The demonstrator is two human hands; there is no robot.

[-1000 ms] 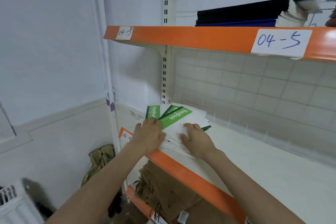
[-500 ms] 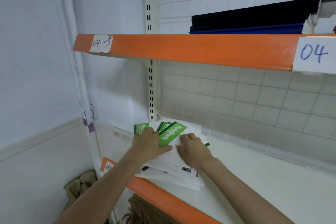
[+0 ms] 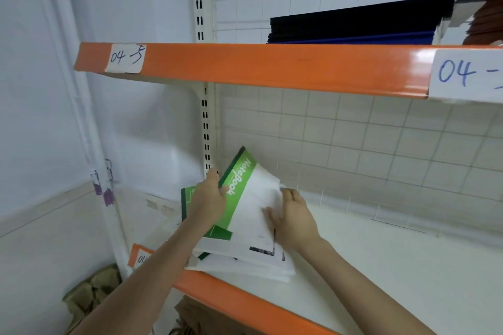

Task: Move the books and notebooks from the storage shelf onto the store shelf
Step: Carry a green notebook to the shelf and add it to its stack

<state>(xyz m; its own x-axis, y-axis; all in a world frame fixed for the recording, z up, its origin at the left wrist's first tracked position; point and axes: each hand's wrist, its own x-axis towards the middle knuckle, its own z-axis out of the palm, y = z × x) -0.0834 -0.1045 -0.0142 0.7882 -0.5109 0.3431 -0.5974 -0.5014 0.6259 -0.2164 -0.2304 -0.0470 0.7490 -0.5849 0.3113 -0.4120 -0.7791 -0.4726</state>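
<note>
Both hands, left (image 3: 208,202) and right (image 3: 295,216), grip the notebooks (image 3: 245,223) (fingers clamped) on the shelf (image 3: 381,266); squaring remains

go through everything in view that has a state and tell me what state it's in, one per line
Left hand: grips the stack's left edge.
Right hand: fingers curled on the stack's right side.
Notebook stack: on the lower shelf, untidy, top green notebook tilted up.
Dark folders: stacked flat on the upper shelf.
Labels: stuck on, handwritten 04-5.
</note>
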